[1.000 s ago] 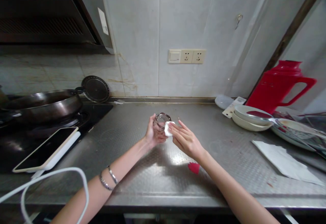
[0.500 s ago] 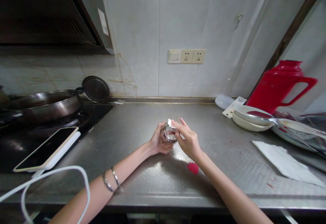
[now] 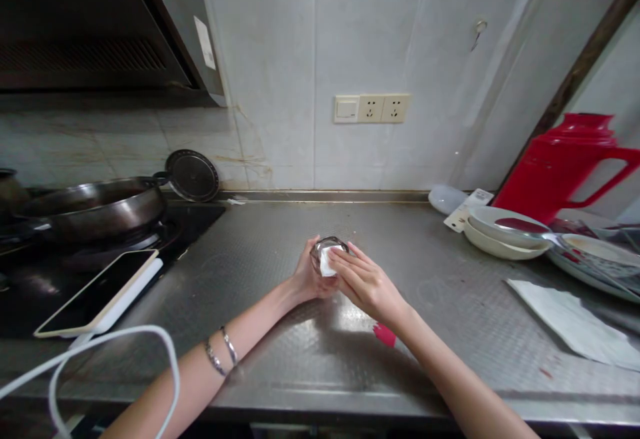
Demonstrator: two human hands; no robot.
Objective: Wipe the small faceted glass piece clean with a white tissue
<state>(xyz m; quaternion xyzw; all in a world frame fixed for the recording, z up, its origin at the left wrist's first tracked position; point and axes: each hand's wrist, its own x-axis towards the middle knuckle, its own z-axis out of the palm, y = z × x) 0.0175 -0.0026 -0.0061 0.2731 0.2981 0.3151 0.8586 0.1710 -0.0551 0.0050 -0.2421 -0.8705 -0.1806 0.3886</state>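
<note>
My left hand [image 3: 307, 276] is wrapped round a small clear glass [image 3: 316, 256] above the middle of the metal counter, its mouth turned up towards me. A piece of white tissue [image 3: 327, 262] lies under the fingertips of my right hand [image 3: 367, 280], at the glass's opening. Those right fingers are pressed together on the tissue. How far the tissue reaches into the glass I cannot tell. Below my right wrist a red scrap [image 3: 384, 334] lies on the counter, partly covered by the forearm.
Left, a steel pan [image 3: 107, 209] sits on the black stove, with a phone [image 3: 100, 292] and white cable [image 3: 125, 330] in front. To the right are stacked bowls [image 3: 505, 242], a red thermos jug [image 3: 565, 166] and a folded white paper towel [image 3: 570, 322]. Wall sockets [image 3: 383, 108] are behind.
My right hand has brought the tissue from the glass's rim down over its opening. The glass is tipped slightly differently in my left hand. The whole view has shifted a little.
</note>
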